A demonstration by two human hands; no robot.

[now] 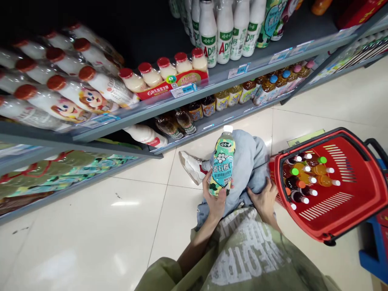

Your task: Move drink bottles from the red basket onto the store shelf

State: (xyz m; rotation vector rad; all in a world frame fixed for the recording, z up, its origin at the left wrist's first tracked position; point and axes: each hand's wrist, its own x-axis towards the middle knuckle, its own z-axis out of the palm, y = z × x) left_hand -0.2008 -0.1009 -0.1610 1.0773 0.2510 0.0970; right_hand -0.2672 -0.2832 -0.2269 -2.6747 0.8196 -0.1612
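Observation:
My left hand (216, 202) is wrapped round the lower part of a drink bottle (222, 163) with a white cap and a green-and-teal label. The bottle is tilted slightly, cap toward the shelf, label facing up at me. My right hand (263, 199) rests against my jeans (244, 161), thumb and fingers apart, with nothing seen in it. Just right of that hand stands a red shopping basket (357, 182). Inside it are several small bottles (324, 180) with white, green and orange caps.
Ahead runs a grey shelf (257, 64) with white milk-drink bottles (224, 34) and a red-capped multipack (169, 76). Red-capped bottles (63, 87) lean at the left. More drinks (222, 100) line the lower shelf. A blue object (372, 242) is at the right edge.

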